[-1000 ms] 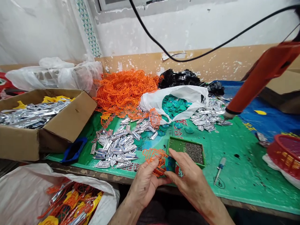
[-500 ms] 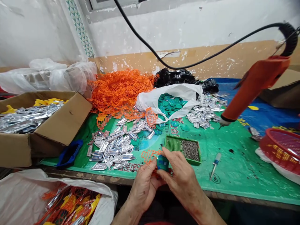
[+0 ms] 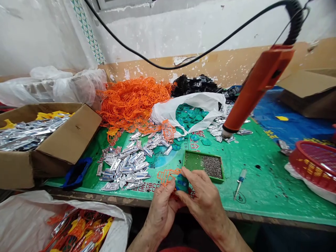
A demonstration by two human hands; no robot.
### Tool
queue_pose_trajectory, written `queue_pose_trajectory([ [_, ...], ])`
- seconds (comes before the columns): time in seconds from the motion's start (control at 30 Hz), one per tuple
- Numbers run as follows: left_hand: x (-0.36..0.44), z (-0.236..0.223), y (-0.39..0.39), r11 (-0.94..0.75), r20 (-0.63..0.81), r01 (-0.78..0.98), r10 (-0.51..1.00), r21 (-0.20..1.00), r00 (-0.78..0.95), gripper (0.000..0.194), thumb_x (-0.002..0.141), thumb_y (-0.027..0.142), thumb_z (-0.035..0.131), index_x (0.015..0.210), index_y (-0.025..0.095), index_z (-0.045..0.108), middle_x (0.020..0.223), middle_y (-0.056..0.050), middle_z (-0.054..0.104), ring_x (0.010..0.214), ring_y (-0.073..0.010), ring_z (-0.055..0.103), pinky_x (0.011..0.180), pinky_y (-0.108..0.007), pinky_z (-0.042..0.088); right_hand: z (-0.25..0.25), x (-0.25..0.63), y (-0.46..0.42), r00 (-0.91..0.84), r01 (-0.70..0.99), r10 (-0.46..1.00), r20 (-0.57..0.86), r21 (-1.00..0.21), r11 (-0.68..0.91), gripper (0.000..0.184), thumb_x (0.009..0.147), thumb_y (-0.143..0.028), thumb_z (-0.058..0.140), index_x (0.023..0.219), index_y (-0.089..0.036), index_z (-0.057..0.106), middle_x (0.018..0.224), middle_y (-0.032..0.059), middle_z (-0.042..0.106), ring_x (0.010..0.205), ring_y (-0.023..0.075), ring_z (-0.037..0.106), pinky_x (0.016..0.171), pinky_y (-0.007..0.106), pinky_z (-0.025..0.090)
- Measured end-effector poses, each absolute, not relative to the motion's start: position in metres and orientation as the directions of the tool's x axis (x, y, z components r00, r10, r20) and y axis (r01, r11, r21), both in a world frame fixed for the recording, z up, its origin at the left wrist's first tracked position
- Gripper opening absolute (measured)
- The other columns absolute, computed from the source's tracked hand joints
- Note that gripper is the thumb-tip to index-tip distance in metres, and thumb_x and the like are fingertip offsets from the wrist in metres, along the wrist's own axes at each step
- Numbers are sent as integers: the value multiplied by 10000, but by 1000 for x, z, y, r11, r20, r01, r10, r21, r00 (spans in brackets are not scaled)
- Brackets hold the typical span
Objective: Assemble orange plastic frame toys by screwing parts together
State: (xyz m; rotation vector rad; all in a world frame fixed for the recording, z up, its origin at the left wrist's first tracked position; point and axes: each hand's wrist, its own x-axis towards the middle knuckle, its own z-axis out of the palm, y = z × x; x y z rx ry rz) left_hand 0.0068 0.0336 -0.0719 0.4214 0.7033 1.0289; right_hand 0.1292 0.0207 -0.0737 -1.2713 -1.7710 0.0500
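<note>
Between my two hands, over the table's front edge, is a small teal plastic piece (image 3: 181, 182) together with an orange plastic lattice frame (image 3: 168, 175). My left hand (image 3: 164, 206) grips them from the left, thumb on top. From the right, my right hand (image 3: 203, 196) pinches the teal piece between thumb and fingers. My fingers hide the lower part of both pieces. Just beyond my hands lies a green tray (image 3: 193, 161) with a grid at its left and many small screws (image 3: 212, 167) at its right. Shiny silver plates (image 3: 126, 164) are piled to the left.
An orange electric screwdriver (image 3: 258, 89) hangs from a cable at the right. Behind lie orange frames (image 3: 136, 99) and a white bag (image 3: 165, 106) of teal pieces. A cardboard box (image 3: 68, 140) stands left, a red basket (image 3: 315, 171) right, a small screwdriver (image 3: 240, 183) nearer.
The hanging electric screwdriver has swung to the left, its tip now over the silver plates at the back right. My hands keep nearly the same hold on the teal piece.
</note>
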Motion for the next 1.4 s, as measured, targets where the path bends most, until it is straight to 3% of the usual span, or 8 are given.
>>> queue_pose_trajectory([
  [0.2,7,-74,32,472,-360,-635,881,611,308,158,645,194,821,785,166,754,755,-7,693,637,-81,591,667,-180,501,-76,122,14,-39,794,708,705,-408,450,580,815,-86,589,1357,-189,411,1048,90,684,951,260,561,806,427,470],
  [0.4,8,-72,29,460,-340,-619,888,637,309,196,646,160,806,835,168,757,789,-13,693,700,-97,611,695,-177,501,-78,123,9,-12,788,745,667,-453,418,477,828,-161,618,1282,-163,472,1059,102,658,1051,282,512,860,463,447],
  [0.57,6,-70,30,437,-302,-595,899,674,318,192,700,156,762,888,190,746,826,-2,673,703,-88,590,722,-198,501,-80,126,8,42,693,775,631,-577,432,324,811,-165,634,1125,-170,554,1058,102,609,1024,259,505,862,459,457],
  [0.73,6,-68,30,422,-244,-554,897,717,368,224,748,149,699,967,191,724,945,-26,672,829,-122,596,767,-211,491,-86,125,8,115,489,844,523,-770,410,348,755,-81,656,1055,-229,562,1007,46,586,947,202,546,791,354,497],
  [0.83,8,-68,29,433,-243,-539,889,722,389,253,751,135,685,995,193,715,963,-32,673,859,-139,605,791,-226,488,-87,124,8,103,414,872,478,-818,399,345,739,-47,647,1020,-229,565,963,31,561,900,174,557,757,303,500],
  [1.17,5,-67,30,451,-235,-509,870,733,433,237,770,112,652,989,181,710,921,-26,674,835,-134,608,780,-224,488,-80,122,6,95,502,881,463,-787,359,238,743,-62,594,939,-187,543,885,40,520,814,179,542,658,294,491],
  [1.4,3,-66,32,495,-265,-486,844,720,466,212,760,159,701,972,166,709,874,-25,651,773,-123,580,713,-221,491,-78,122,2,112,583,855,506,-730,356,215,786,-86,558,969,-187,507,911,52,533,841,180,561,694,301,514],
])
